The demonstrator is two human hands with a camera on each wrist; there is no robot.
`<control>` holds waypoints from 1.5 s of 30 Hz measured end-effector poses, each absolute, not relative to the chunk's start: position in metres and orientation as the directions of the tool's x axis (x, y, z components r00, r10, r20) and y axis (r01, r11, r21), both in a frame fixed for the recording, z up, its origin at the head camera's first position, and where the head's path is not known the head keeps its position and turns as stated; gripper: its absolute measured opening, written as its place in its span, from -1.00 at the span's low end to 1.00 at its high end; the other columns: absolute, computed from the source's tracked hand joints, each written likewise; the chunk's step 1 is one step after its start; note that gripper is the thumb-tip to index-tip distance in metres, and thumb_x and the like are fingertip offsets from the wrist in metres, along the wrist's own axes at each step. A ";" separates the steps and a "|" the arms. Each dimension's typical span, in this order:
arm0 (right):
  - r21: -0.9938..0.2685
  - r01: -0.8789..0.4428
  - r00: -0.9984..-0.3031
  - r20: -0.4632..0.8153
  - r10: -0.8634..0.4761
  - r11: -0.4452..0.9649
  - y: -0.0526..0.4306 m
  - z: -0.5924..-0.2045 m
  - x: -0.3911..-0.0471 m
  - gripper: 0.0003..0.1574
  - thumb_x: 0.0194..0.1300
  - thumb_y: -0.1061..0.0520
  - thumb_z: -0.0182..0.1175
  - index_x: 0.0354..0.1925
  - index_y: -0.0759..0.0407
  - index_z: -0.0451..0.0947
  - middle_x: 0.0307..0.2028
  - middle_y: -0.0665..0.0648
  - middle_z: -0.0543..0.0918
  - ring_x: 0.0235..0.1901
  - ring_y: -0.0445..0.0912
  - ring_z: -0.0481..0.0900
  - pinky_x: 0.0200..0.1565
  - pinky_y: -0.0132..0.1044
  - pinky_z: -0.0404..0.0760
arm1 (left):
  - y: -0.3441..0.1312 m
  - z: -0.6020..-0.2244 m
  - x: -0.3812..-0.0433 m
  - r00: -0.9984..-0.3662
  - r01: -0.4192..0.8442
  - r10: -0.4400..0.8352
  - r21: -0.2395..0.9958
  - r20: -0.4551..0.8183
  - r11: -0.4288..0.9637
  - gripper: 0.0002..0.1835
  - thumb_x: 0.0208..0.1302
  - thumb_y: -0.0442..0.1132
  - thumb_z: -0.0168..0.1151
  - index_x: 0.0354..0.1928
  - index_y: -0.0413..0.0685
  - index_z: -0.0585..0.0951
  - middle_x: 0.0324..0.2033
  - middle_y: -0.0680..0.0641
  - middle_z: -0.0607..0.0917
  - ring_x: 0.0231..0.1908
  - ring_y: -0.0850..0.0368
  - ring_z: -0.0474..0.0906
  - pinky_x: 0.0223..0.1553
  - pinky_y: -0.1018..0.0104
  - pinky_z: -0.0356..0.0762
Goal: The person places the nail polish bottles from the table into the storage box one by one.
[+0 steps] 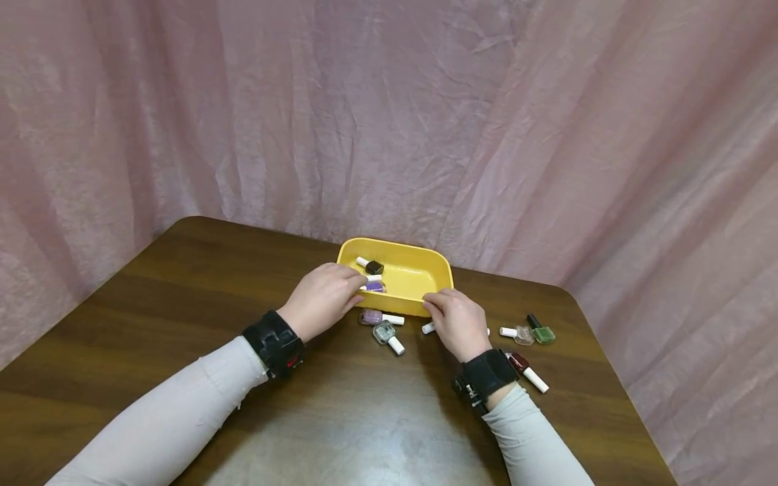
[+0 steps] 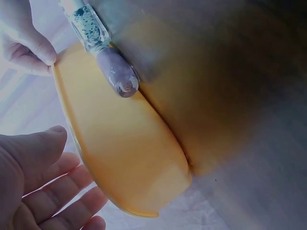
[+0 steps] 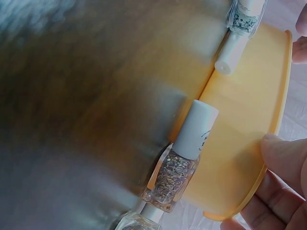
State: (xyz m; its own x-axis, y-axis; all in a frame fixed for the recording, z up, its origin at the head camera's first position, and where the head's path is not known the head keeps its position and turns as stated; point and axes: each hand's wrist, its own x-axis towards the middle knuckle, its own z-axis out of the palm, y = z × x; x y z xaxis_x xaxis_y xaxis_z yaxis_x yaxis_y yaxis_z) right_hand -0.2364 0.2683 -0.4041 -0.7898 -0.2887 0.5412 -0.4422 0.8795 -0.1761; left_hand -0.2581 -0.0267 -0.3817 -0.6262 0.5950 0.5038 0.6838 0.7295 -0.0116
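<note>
A yellow plastic bin [image 1: 389, 302] sits near the table's far edge. Inside it lie a dark nail polish bottle [image 1: 374, 268] and a purple one [image 1: 375, 287], partly covered by my left hand [image 1: 322, 297]. That hand is at the bin's left front, thumb and fingers spread apart around the rim in the left wrist view. My right hand [image 1: 458, 322] pinches the rim at the front right corner, thumb outside. Before the front wall lie a lilac polish bottle [image 1: 371, 317], a teal-flecked glitter one [image 1: 384, 331] and, mostly hidden by my right hand, a multicoloured glitter one [image 3: 173, 175].
Right of my right hand lie a clear glitter polish bottle [image 1: 523, 335], a green one with a black cap [image 1: 543, 335] and a dark red one [image 1: 518, 362]. A pink curtain [image 1: 389, 121] hangs behind the brown wooden table [image 1: 152, 297].
</note>
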 end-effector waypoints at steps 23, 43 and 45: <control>-0.181 -0.431 -0.806 0.518 -0.286 0.884 0.267 -0.399 -0.232 -0.83 0.49 0.11 0.47 -0.02 0.11 0.87 -0.20 0.07 0.82 -0.18 0.02 0.77 -0.16 0.05 0.74 | -0.007 -0.391 -0.240 -0.389 0.878 0.770 -0.049 0.506 0.476 -0.53 0.33 -0.25 0.63 0.23 -0.18 0.74 0.19 -0.12 0.75 0.31 -0.12 0.64 0.47 0.03 0.47; -0.177 -0.434 -0.802 0.521 -0.290 0.883 0.264 -0.399 -0.230 -0.83 0.49 0.11 0.47 -0.02 0.12 0.87 -0.19 0.07 0.82 -0.16 0.04 0.78 -0.14 0.06 0.74 | -0.001 -0.396 -0.224 -0.371 0.920 0.878 -0.007 0.303 0.391 -0.42 0.44 -0.14 0.55 0.42 -0.14 0.66 0.35 -0.07 0.72 0.42 -0.03 0.59 0.51 0.09 0.42; -0.178 -0.431 -0.806 0.517 -0.289 0.884 0.263 -0.398 -0.229 -0.83 0.50 0.11 0.46 -0.01 0.12 0.87 -0.18 0.08 0.82 -0.15 0.04 0.78 -0.13 0.06 0.74 | -0.001 -0.396 -0.223 -0.365 0.923 0.880 0.000 0.304 0.384 -0.44 0.43 -0.16 0.56 0.40 -0.13 0.67 0.33 -0.06 0.73 0.38 -0.01 0.61 0.49 0.12 0.45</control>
State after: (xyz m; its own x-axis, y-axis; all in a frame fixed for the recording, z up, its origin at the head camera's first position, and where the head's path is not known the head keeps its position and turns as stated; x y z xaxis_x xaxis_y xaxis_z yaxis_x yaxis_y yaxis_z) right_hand -0.2293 0.2635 -0.3984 -0.8058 -0.2891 0.5167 -0.4315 0.8844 -0.1781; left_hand -0.2234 -0.0013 -0.3963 -0.3653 0.8797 0.3043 0.9235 0.3836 -0.0003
